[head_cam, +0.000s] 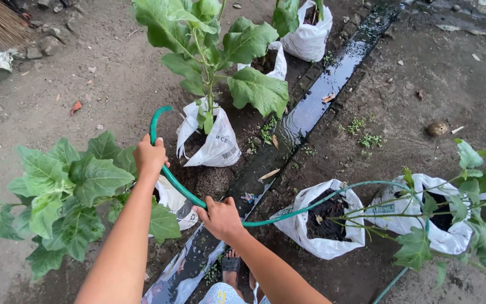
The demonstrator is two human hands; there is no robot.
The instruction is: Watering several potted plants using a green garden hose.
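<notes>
- Here the left hand (151, 156) has its grip closed around the green hose (178, 187) close to the hose's curved free end, which arcs up and over just beyond the fingers.
- The right hand (219, 217) grips the same hose lower down, fist shut around it; from this grip the hose runs off to the right, over a white grow bag (299, 225) of dark soil and on past a second bag (451, 239).
- Just beyond the left grip stands a leafy plant in a white bag (219, 143); whether water leaves the hose end is hard to tell.
- Left of and below the left grip spreads another broad-leaved plant (66, 191).
- Between the two grips and onward runs a wet drain channel (305, 107) in the dirt ground (102, 79).
- Below the right grip a sandalled foot (230, 269) shows.
</notes>
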